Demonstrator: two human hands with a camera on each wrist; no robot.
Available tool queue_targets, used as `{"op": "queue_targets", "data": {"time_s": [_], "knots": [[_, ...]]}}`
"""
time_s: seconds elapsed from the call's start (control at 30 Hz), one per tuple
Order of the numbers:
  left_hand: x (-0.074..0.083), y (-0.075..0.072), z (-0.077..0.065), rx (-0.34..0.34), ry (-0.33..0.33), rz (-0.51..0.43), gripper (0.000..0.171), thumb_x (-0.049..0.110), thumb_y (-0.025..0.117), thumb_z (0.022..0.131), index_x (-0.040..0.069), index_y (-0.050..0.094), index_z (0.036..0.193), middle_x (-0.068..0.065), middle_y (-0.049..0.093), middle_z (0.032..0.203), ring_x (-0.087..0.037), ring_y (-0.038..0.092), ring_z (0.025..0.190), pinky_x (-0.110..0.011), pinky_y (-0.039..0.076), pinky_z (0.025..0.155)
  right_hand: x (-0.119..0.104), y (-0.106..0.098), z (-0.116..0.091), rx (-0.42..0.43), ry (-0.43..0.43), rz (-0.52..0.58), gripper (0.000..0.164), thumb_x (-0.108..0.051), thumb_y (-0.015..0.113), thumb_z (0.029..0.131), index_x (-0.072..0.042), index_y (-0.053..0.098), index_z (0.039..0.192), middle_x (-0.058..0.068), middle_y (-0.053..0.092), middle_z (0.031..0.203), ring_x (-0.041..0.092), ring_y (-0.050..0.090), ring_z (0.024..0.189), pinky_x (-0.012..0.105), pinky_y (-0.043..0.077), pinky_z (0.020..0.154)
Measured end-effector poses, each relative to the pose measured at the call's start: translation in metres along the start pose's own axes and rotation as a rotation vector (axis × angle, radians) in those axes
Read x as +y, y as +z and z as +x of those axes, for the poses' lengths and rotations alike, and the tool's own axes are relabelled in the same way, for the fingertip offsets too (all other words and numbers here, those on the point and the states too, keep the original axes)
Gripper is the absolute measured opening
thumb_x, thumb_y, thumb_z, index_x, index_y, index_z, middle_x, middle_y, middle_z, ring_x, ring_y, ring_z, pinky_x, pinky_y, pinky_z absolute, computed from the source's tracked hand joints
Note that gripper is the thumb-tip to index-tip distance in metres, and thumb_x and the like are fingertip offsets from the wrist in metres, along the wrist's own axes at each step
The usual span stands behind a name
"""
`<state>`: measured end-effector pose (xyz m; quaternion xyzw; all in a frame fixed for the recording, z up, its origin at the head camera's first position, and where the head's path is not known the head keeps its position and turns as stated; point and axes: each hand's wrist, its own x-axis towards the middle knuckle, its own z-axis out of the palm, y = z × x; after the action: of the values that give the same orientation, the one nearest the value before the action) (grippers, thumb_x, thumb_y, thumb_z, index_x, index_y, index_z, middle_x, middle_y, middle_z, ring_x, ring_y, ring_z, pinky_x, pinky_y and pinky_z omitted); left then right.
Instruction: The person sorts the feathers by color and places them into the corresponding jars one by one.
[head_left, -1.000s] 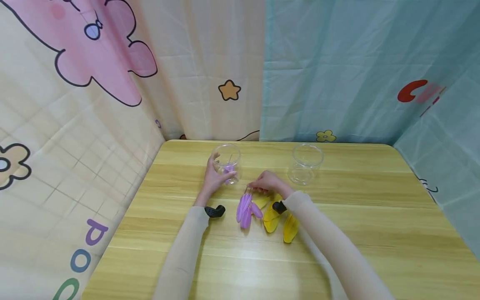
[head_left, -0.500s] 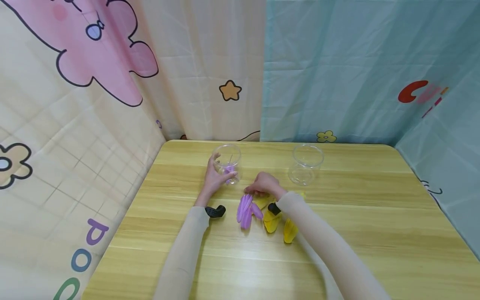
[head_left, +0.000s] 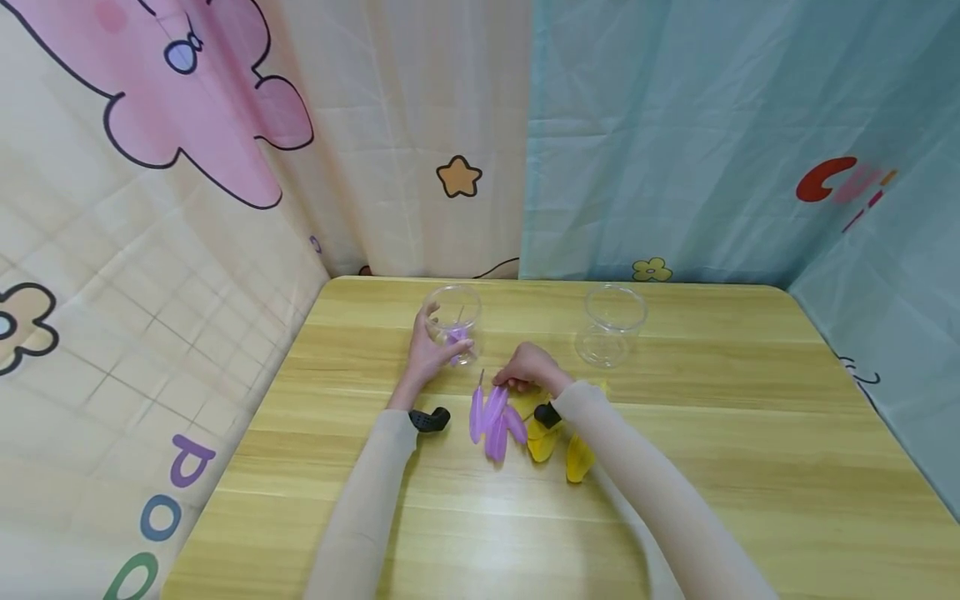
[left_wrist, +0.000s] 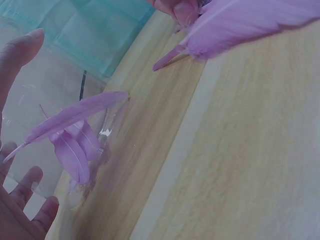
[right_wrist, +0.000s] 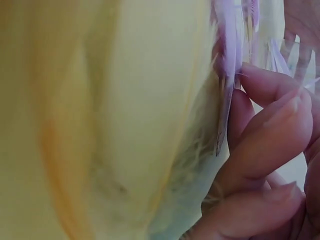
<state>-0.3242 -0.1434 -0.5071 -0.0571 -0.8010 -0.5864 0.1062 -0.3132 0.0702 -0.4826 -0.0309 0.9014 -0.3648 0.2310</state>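
My left hand (head_left: pixel 429 353) holds a clear glass jar (head_left: pixel 471 315), thumb across its front and fingers along its far left side. Inside the jar are several purple feathers (left_wrist: pixel 72 152), leaning and lying across one another. My right hand (head_left: pixel 529 367) pinches the quill end of a purple feather (head_left: pixel 495 404) among the loose purple ones on the table. One purple feather (head_left: pixel 476 415) lies apart on the left, its bare quill pointing away. Yellow feathers (head_left: pixel 577 458) lie under and beside my right wrist, and one fills much of the right wrist view.
A second clear glass jar (head_left: pixel 610 333) stands at the back right of the wooden table (head_left: pixel 750 433). Patterned curtains (head_left: pixel 420 125) hang along the table's back and sides. Black wrist cameras (head_left: pixel 429 420) are strapped to both wrists.
The purple feathers have spread, with one now separate on the left and its quill showing. My right hand has shifted slightly over the pile. My left hand stays at the jar.
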Motion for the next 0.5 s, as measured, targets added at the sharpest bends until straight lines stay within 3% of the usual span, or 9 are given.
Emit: {"op": "queue_targets", "data": {"time_s": [0.17, 0.3, 0.5], "knots": [[0.0011, 0.0008, 0.0013, 0.004, 0.000, 0.003, 0.104, 0.029, 0.089, 0.065, 0.022, 0.026, 0.147, -0.001, 0.032, 0.146, -0.030, 0.031, 0.131, -0.052, 0.027, 0.105, -0.0018, -0.0009, -0.0026, -0.002, 0.027, 0.034, 0.028, -0.020, 0.081, 0.072, -0.006, 0.064, 0.054, 0.002, 0.054, 0.049, 0.010, 0.044, 0.040, 0.019, 0.029, 0.038], [0.0010, 0.0013, 0.0014, 0.000, 0.010, -0.005, 0.104, 0.025, 0.088, 0.066, 0.019, 0.025, 0.148, -0.002, 0.032, 0.146, -0.031, 0.030, 0.132, -0.052, 0.026, 0.105, -0.0027, 0.0011, -0.0040, 0.000, 0.037, 0.046, 0.025, -0.015, 0.078, 0.072, -0.007, 0.064, 0.053, 0.001, 0.054, 0.048, 0.008, 0.044, 0.039, 0.018, 0.029, 0.037], [0.0024, 0.0025, 0.0002, 0.004, 0.001, -0.001, 0.102, 0.025, 0.088, 0.066, 0.021, 0.026, 0.147, -0.001, 0.032, 0.146, -0.030, 0.031, 0.132, -0.050, 0.027, 0.105, -0.0047, 0.0045, -0.0049, 0.007, 0.037, -0.002, 0.022, -0.015, 0.073, 0.072, -0.008, 0.064, 0.054, -0.001, 0.054, 0.048, 0.009, 0.045, 0.040, 0.019, 0.034, 0.039]]}}
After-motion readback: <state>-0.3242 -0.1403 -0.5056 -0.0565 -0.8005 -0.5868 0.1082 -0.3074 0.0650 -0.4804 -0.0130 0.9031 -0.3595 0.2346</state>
